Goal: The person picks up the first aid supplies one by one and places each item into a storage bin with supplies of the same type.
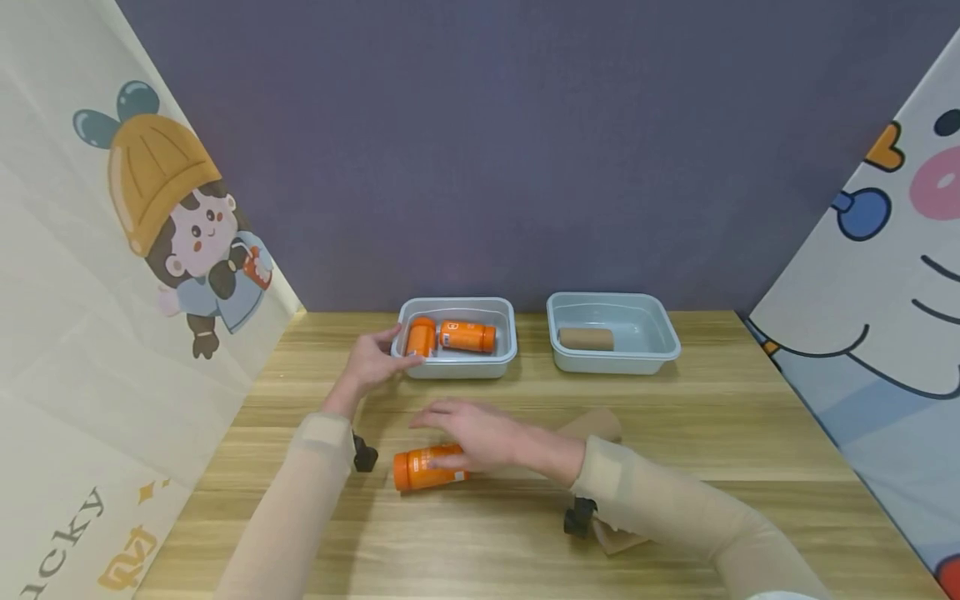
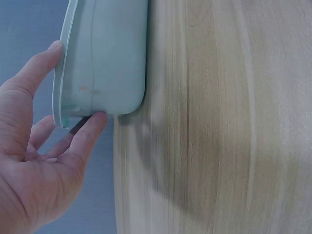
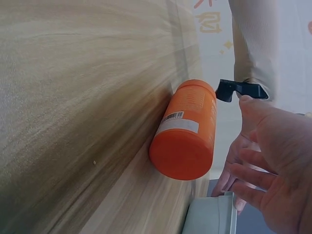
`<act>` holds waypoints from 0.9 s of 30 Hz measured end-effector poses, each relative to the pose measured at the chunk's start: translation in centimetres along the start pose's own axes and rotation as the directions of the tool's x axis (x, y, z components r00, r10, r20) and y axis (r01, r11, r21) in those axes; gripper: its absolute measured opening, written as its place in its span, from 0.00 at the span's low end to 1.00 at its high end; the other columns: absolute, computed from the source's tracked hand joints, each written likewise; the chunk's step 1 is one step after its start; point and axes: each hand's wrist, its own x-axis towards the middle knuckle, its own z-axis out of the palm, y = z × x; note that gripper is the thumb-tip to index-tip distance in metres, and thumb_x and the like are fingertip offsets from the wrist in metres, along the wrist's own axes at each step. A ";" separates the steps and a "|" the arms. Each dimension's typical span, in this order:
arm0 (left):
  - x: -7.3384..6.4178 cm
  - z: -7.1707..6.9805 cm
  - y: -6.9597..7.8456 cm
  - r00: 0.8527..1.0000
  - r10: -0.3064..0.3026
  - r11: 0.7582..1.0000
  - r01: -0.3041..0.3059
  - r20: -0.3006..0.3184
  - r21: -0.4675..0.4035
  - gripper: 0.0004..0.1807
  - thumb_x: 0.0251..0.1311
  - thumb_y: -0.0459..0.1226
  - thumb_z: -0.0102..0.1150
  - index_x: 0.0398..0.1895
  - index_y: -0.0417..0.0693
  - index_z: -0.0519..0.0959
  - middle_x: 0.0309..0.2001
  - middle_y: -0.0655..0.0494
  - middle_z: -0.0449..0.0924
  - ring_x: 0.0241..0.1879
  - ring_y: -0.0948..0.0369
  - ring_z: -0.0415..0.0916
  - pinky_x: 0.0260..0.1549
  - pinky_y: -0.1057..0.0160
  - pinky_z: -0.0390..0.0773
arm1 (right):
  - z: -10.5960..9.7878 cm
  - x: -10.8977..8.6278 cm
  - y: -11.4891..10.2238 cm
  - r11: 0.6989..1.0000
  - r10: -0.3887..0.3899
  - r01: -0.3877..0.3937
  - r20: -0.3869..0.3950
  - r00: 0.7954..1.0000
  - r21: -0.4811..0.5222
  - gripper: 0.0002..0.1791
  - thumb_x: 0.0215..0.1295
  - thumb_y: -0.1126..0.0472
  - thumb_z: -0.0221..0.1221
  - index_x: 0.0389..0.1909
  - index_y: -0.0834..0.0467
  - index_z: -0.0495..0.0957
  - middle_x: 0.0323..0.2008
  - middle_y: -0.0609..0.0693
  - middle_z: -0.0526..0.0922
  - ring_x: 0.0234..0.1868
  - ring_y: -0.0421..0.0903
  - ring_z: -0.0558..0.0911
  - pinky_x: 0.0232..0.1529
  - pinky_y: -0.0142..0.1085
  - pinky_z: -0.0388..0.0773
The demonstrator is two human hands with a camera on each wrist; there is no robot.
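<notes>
My left hand grips the near left corner of a pale plastic tub, thumb along the front rim and fingers at the left end. In the left wrist view, thumb and fingertips touch the tub's outer wall. Two orange bottles lie inside: one bottle sideways, the other bottle along the left end. Over a third orange bottle, lying on the table, my right hand hovers with fingers spread. The right wrist view shows those fingers apart from the bottle.
A second pale tub stands to the right, holding a brown cardboard tube. Another brown tube lies on the wooden table, partly behind my right forearm. A brown piece shows under the right sleeve. A dark wall stands behind.
</notes>
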 end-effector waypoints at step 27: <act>-0.1 0.2 0.1 0.999 0.037 0.999 -0.037 -0.009 -0.018 0.49 0.59 0.44 0.79 0.81 0.41 0.64 0.73 0.33 0.73 0.69 0.41 0.77 0.69 0.45 0.79 | 0.8 -0.2 0.0 0.999 0.027 -0.028 0.036 0.999 0.024 0.35 0.72 0.46 0.67 0.75 0.54 0.72 0.75 0.54 0.75 0.75 0.49 0.76 0.78 0.42 0.72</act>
